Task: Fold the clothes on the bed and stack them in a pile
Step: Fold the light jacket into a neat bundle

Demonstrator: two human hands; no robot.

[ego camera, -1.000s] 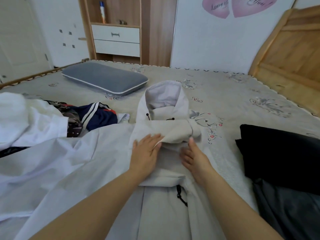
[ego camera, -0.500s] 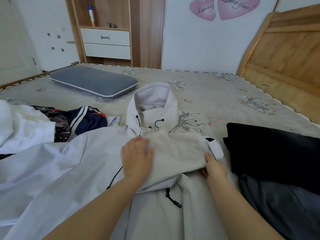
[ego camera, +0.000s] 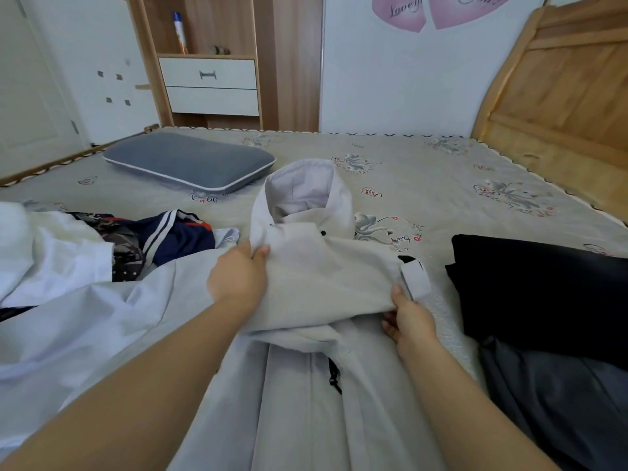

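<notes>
pale grey jacket — lengthwise, hood pointing away — sleeve crosswise.

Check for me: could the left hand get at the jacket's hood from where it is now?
Probably yes. The left hand pinches the pale hooded jacket at the shoulder, just below the hood, and nothing lies between them. It would have to let go of the fabric first.

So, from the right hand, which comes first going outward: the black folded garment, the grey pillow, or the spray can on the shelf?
From the right hand:
1. Black folded garment, just to its right on the bed.
2. Grey pillow, far left across the bed.
3. Spray can, on the shelf beyond the bed.
</notes>
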